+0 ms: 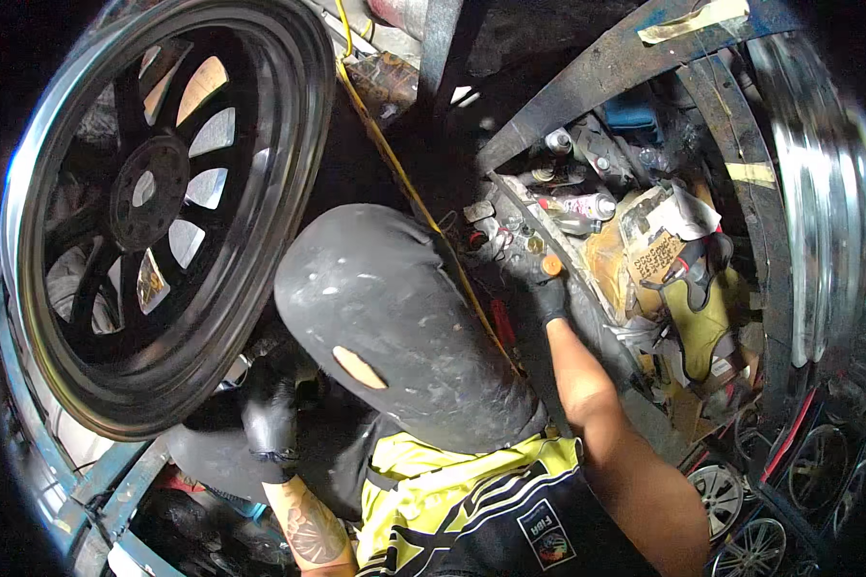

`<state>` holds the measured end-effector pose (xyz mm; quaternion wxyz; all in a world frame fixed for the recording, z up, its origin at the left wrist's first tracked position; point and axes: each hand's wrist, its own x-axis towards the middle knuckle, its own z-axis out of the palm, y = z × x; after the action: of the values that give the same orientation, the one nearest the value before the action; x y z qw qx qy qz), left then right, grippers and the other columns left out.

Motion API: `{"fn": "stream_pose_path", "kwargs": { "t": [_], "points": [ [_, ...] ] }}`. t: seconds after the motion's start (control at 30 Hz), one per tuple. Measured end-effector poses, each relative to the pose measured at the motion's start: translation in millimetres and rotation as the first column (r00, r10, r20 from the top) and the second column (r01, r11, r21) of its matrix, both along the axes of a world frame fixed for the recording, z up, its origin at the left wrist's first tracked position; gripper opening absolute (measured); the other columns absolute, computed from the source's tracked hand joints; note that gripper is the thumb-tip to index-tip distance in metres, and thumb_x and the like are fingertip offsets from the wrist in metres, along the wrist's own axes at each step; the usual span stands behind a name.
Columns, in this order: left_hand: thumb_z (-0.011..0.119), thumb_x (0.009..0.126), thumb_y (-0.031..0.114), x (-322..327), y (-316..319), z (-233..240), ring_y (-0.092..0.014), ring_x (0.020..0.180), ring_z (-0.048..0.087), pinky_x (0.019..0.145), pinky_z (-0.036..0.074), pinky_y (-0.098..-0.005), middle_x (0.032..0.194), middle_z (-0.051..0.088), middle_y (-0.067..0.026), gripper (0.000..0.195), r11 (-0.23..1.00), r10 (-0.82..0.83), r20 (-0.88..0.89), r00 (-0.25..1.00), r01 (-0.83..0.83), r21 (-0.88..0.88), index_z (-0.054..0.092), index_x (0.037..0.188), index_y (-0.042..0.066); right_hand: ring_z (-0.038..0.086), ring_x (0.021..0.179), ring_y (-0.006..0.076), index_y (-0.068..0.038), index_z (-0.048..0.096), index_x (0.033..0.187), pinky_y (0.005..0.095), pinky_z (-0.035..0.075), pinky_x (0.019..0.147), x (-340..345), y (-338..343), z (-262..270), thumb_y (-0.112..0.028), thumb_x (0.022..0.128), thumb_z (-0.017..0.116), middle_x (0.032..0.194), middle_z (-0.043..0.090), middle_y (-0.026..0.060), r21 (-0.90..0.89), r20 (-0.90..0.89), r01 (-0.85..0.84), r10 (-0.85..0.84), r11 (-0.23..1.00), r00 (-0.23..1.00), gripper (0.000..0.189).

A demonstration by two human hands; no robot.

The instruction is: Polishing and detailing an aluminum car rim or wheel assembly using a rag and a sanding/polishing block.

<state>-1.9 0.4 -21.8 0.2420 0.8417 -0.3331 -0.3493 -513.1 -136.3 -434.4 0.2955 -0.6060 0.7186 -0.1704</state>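
Observation:
A large dark multi-spoke alloy wheel rim (pixel 289 238) with a shiny outer edge stands upright on my left. Just below its near edge is my left hand (pixel 268 415) in a black glove, beside a small shiny metal part (pixel 235 373); shadow hides its fingers. My right hand (pixel 550 297), also dark-gloved, reaches down past my knee on the right. Directly at its fingertips is an orange round cap or lid (pixel 550 265), and whether the fingers grip it is unclear. Small glass-like containers (pixel 523 241) lie just beyond that hand.
My bent knee (pixel 375 303) fills the middle. A yellow cord (pixel 418 198) runs diagonally past it. Spray cans (pixel 584 207), papers, cardboard (pixel 657 260) and a yellow-green cloth (pixel 700 317) clutter the right. A metal frame (pixel 584 79) arches above them; more wheels (pixel 750 548) sit lower right.

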Motion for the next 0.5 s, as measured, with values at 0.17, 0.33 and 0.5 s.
{"fn": "stream_pose_path", "kwargs": {
  "t": [0.17,0.33,0.5],
  "points": [
    [0.063,0.099,0.008,-10.0,6.1,-26.1,-0.023,0.12,0.064,0.107,0.046,-0.0352,0.132,0.069,-0.0138,0.039,0.993,0.05,-0.165,0.985,-0.067,-0.102,0.062,0.136,-0.001,0.069,0.108,0.0397,-0.006,0.068,0.119,0.0465,0.054,0.089,-105.0,-32.7,-6.2,-0.05,0.09,0.071,0.112,0.073,0.0229,-0.092,-0.262,-0.125,0.097,0.988,0.96,0.053],
    [0.064,0.101,0.016,48.9,77.0,-57.8,-0.027,0.114,0.069,0.1,0.052,-0.0359,0.128,0.072,-0.0149,0.034,0.998,-0.06,0.125,0.99,0.062,-0.008,0.067,0.131,0.0,0.069,0.108,0.0393,-0.006,0.068,0.12,0.0462,0.054,0.089,26.9,20.5,124.6,-0.048,0.09,0.071,0.113,0.073,0.0228,0.365,0.047,-0.224,0.223,0.904,0.974,0.052],
    [0.069,0.096,0.038,-4.5,14.1,-3.8,-0.042,0.107,0.07,0.088,0.058,-0.046,0.122,0.071,-0.0244,0.056,0.968,0.001,0.182,0.983,-0.047,0.248,0.061,0.14,0.005,0.069,0.108,0.039,-0.005,0.068,0.121,0.0458,0.054,0.09,44.9,31.7,214.7,-0.047,0.091,0.07,0.113,0.073,0.0228,0.53,0.104,-0.389,0.397,0.754,0.912,0.051]
  ]
}}
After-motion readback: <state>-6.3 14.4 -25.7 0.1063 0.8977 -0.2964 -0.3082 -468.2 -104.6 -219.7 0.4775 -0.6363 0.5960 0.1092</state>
